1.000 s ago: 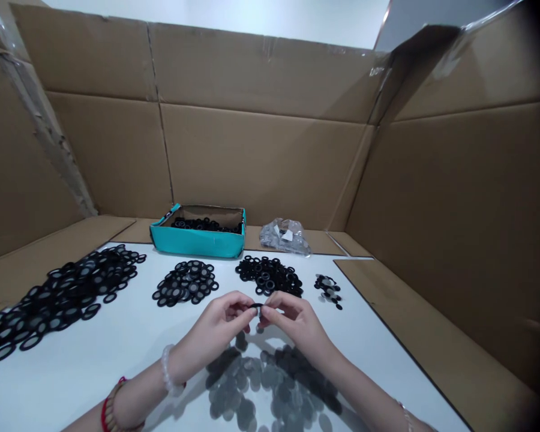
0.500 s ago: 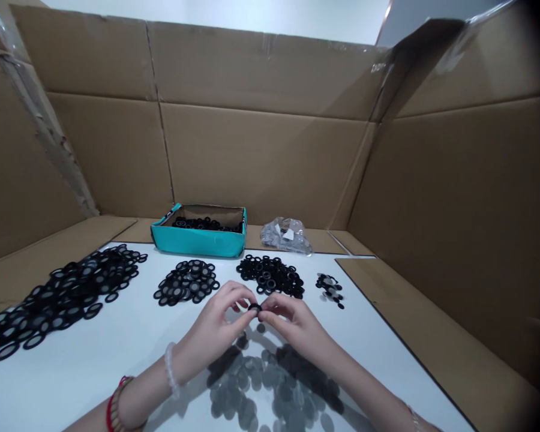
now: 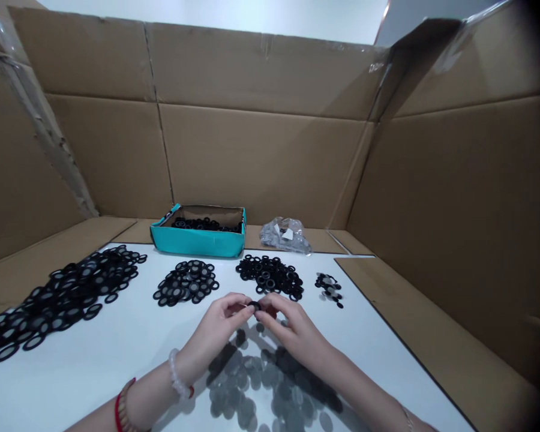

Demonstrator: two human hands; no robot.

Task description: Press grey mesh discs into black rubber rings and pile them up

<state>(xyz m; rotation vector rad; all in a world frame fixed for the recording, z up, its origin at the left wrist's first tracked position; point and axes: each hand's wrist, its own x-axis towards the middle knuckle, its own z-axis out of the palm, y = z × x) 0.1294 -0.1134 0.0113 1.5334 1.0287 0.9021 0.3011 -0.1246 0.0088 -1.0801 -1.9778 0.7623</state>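
Note:
My left hand [image 3: 216,329] and my right hand [image 3: 294,333] meet above the white table [image 3: 94,375]. Between their fingertips they pinch a small black rubber ring [image 3: 254,306]. Just below my hands lies a loose spread of grey mesh discs [image 3: 261,378], some with black rims. Beyond the fingers stand a pile of black rings with grey centres [image 3: 186,282] and a pile of plain black rings [image 3: 269,277]. A smaller mixed heap [image 3: 328,290] lies to the right.
A large heap of black rings [image 3: 58,303] spreads along the left of the table. At the back stand a teal box [image 3: 198,243] holding black rings and a clear plastic bag of grey parts [image 3: 284,236]. Cardboard walls [image 3: 261,162] surround the table.
My hands have drawn slightly closer around the ring, and my right hand's fingers have lowered over it. The piles, box and bag have not visibly moved.

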